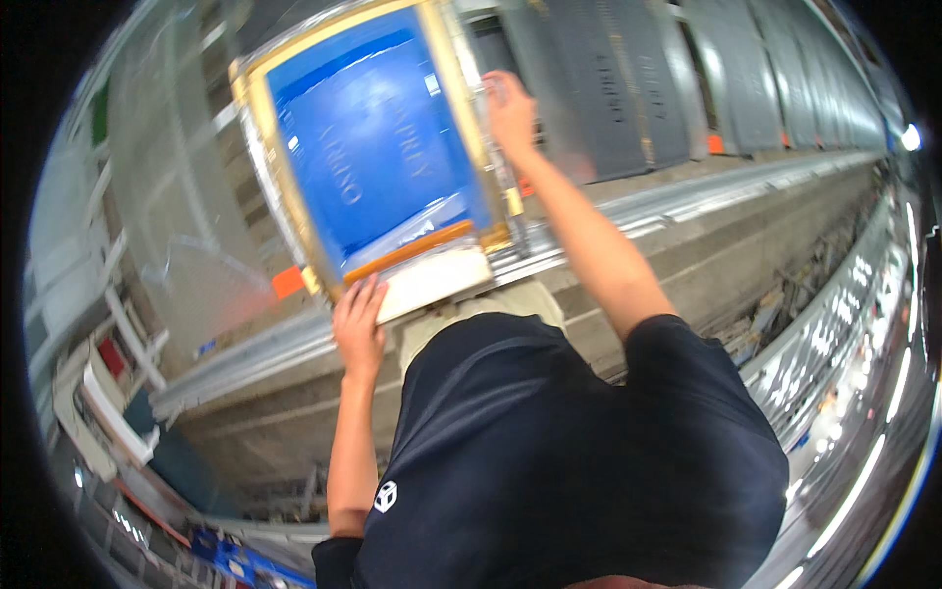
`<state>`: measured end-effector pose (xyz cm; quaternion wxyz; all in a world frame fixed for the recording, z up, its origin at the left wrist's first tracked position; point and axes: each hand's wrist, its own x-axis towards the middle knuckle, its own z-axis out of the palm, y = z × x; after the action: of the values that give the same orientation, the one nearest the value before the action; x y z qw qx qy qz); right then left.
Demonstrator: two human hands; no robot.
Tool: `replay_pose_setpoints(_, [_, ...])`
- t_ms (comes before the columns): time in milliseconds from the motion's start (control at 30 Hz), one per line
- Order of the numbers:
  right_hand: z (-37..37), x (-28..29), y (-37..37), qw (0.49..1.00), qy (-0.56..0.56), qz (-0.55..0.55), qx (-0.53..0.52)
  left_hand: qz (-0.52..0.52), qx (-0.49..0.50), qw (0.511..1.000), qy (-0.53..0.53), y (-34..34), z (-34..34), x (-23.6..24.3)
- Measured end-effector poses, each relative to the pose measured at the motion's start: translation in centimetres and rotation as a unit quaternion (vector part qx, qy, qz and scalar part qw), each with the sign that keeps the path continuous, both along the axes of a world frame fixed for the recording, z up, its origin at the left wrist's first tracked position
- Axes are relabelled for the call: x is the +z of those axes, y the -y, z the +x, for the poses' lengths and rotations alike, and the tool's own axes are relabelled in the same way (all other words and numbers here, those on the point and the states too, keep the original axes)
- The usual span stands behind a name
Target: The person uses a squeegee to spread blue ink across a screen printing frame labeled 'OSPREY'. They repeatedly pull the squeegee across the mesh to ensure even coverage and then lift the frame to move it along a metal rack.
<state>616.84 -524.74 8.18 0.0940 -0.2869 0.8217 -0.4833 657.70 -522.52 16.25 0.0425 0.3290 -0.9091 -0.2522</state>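
A screen-printing frame (268, 147) with a yellowish border and metal outer rails lies in front of me, its mesh (368, 128) bright blue with faint lettering. Along its near end rests a wide squeegee (437, 282), cream with an orange-brown strip, beside wet-looking blue ink (422, 221). My left hand (360, 329) has its fingers bent over the frame's near left corner, right against the squeegee's left end; whether it also grips the squeegee is hard to see. Farther off, my right hand (510, 113) curls its fingers round the frame's right rail. The fingers' undersides are hidden.
Dark grey printed panels (628, 88) stretch in a row to the right. Left of the frame lies a greyish translucent sheet (177, 187). A metal rail (648, 211) runs along the table's near edge, with orange tabs (287, 283) beside it. White metal structures (108, 412) stand at left.
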Motion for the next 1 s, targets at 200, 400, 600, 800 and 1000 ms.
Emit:
replay_pose_setpoints(200, [-1.5, -0.3, -0.2, 0.998, -0.012, 0.058, 0.038, -0.072, 0.000, 0.997, 0.025, 3.5, -3.0, -1.8])
replay_pose_setpoints(400, [-2.9, 4.5, 1.0, 0.927, -0.249, 0.236, 0.154, -0.120, 0.013, 0.992, -0.034, 18.7, -11.4, -3.3])
replay_pose_setpoints(600, [-5.4, 11.4, 13.0, 0.865, -0.328, -0.023, 0.380, 0.030, -0.022, 0.997, 0.062, 33.7, -17.9, 0.7])
replay_pose_setpoints(800, [-3.0, 5.4, 16.9, 0.913, -0.219, 0.175, 0.295, -0.001, 0.051, 0.993, 0.102, 33.1, -19.5, -1.3])
replay_pose_setpoints(1000, [4.8, 4.5, 0.9, 0.914, -0.210, 0.147, 0.315, -0.037, 0.030, 0.998, 0.032, 18.2, -11.5, -1.9])
